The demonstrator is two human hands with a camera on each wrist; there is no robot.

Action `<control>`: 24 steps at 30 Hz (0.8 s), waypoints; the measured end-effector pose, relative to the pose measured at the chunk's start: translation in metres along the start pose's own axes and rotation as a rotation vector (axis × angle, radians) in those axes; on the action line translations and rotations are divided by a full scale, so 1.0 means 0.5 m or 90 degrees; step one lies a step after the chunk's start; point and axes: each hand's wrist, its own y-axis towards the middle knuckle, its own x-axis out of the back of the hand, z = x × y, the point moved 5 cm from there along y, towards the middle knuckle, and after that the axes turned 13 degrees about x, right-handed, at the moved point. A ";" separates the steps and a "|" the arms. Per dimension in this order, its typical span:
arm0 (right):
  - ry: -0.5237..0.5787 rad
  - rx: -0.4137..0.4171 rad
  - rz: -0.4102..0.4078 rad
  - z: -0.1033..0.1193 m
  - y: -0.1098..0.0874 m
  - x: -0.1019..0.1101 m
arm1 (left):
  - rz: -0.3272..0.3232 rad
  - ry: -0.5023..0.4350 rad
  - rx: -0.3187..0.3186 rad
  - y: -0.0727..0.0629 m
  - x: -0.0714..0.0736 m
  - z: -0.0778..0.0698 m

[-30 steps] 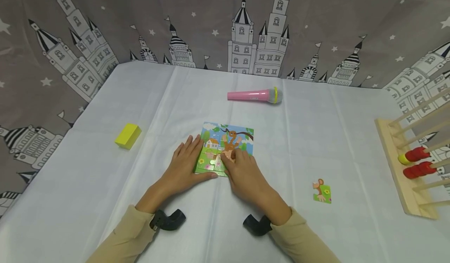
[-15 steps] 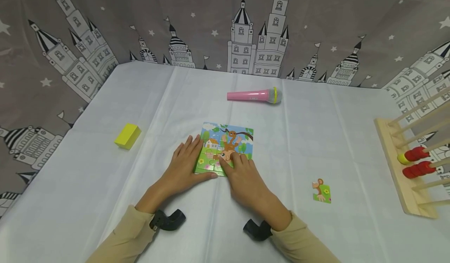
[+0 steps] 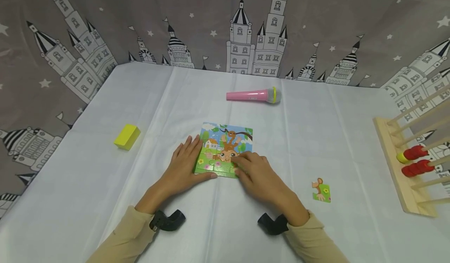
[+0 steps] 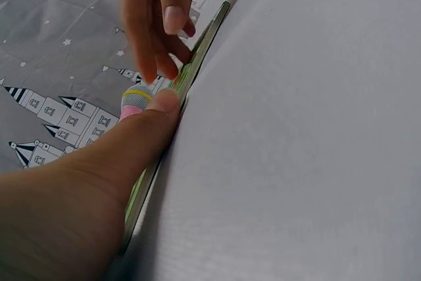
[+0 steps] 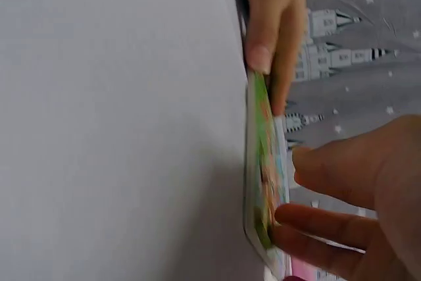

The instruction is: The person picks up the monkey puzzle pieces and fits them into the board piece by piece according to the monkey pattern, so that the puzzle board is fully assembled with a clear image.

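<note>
A square jigsaw puzzle [image 3: 219, 168] with a monkey picture lies flat on the white cloth in the head view. My left hand [image 3: 181, 163] rests against its left side, fingers extended along the edge and thumb along the near edge. Over the puzzle's lower right corner is my right hand [image 3: 260, 177], and its fingers hide that corner. In the right wrist view the right thumb [image 5: 335, 169] stands apart from the fingers, whose tips reach the puzzle's surface, with nothing seen between them. A loose puzzle piece [image 3: 321, 190] with a monkey's ear and hand lies to the right.
Beyond the puzzle lies a pink toy microphone [image 3: 253, 95]. A yellow block [image 3: 127, 136] sits to the left. At the right edge stands a wooden rack [image 3: 404, 169] with rods and red and yellow beads. A grey castle-print cloth [image 3: 197, 20] hangs at the back.
My right hand has slid right across the puzzle, from its lower middle to its lower right corner, uncovering the monkey's face and a lower middle piece. The left hand has stayed put.
</note>
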 end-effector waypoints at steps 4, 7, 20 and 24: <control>0.098 -0.030 -0.013 -0.032 -0.023 0.030 | 0.005 -0.002 0.003 -0.002 0.001 0.001; 0.130 -0.061 -0.036 -0.064 -0.048 0.058 | 0.012 -0.001 0.009 -0.001 0.000 0.002; 0.048 -0.215 -0.075 -0.188 -0.217 0.150 | 0.018 -0.003 0.015 0.000 0.000 0.002; 0.030 -0.284 -0.055 -0.213 -0.264 0.165 | 0.020 -0.004 0.016 -0.001 0.000 0.002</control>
